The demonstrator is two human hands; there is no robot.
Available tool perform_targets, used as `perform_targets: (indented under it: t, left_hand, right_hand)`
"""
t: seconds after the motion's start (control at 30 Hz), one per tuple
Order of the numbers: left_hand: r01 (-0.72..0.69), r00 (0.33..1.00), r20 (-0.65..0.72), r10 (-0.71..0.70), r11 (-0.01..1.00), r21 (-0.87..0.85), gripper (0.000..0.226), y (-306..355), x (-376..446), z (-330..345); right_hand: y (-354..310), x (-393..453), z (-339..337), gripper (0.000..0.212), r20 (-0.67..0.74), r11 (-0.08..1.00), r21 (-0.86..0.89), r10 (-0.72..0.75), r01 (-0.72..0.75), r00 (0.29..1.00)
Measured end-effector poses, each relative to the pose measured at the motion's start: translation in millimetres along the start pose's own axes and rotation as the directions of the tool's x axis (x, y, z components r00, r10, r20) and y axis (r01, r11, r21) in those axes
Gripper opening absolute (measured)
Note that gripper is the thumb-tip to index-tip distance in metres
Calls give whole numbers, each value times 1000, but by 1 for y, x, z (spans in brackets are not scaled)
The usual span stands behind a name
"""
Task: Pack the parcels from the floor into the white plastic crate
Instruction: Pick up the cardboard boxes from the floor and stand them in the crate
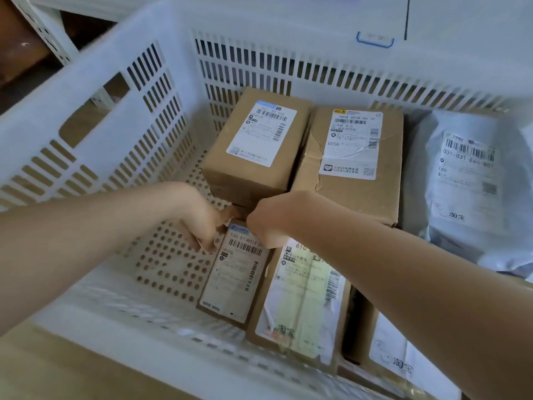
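Note:
The white plastic crate [95,145] fills the view and holds several parcels. A slim cardboard box [233,278] with a white label lies on the crate floor near the front. My left hand [199,223] grips its far left corner, fingers curled down its side. My right hand [266,223] holds the far end of the same box from the right. Beside it lies a longer box [302,301] with a glossy label. Behind stand a small brown box [256,145] and a larger dented box [352,157]. A grey mailer bag [467,183] lies at the right.
The perforated crate floor [170,261] is bare on the left. Another box with a white label [395,359] sits at the front right corner under my right forearm. White metal shelving [43,30] stands beyond the crate at the upper left. A brown surface [57,370] lies before the crate.

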State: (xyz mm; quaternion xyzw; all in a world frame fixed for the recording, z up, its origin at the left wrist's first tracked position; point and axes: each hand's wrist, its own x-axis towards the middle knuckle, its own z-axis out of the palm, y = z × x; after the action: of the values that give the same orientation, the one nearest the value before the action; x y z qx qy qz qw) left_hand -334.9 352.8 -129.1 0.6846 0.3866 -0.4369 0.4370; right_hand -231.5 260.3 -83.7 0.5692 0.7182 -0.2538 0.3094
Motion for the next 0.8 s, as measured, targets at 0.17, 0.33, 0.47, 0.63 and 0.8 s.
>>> perform_targets:
  t: [0.17,0.33,0.47,0.63,0.8]
  left_hand:
    - [73,997,-34,-68,979,191,90,7,11,1]
    - [152,986,-98,-136,973,174,89,5,-9,-9]
    - [230,964,-210,-166,915,331,61,13,-34,-4]
    - [202,901,-434,-16,899,387,43,37,-63,22]
    - [166,774,-618,138,898,409,18,73,-91,46]
  right_hand:
    - [3,-8,4,23,-29,1000,8,18,-18,999]
    - [14,-40,10,34,-190,987,148,-31,60,981]
    - [18,-70,17,35,-335,970,231,10,72,942]
    - [28,-117,30,37,-397,963,269,134,-24,908]
    - [42,-182,53,32,-479,929,337,310,-153,821]
